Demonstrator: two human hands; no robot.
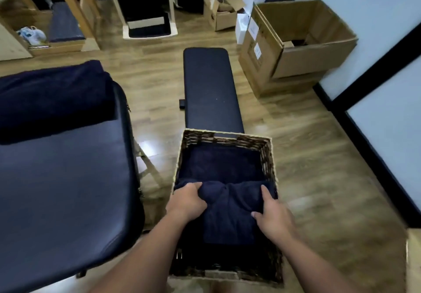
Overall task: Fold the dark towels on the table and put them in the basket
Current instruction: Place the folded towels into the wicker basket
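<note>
Both hands are down in the wicker basket [266, 153], lowering a folded dark towel [230, 210] into its near half; the left hand [185, 202] grips the towel's left edge with fingers curled over the bunched fold, and the right hand [272, 214] holds the right edge, thumb on top and forefinger stretched along the cloth, the other fingers tucked under and out of sight; held from both sides like this, the fold likely keeps its shape as it goes in; beyond it, in the far half of the basket, another dark towel [218, 162] already lies flat, so the new one seems meant to sit beside it or partly over it; the basket stands on the wooden floor [319, 178], just beside the padded table [63, 178] and touching the end of a black bench [210, 87], close enough that each towel needs only a short carry; on the far end of the table a towel on the table [52, 94] waits, spread loosely, so the job looks partly done; cardboard boxes [296, 42] stand well apart near the wall.
</note>
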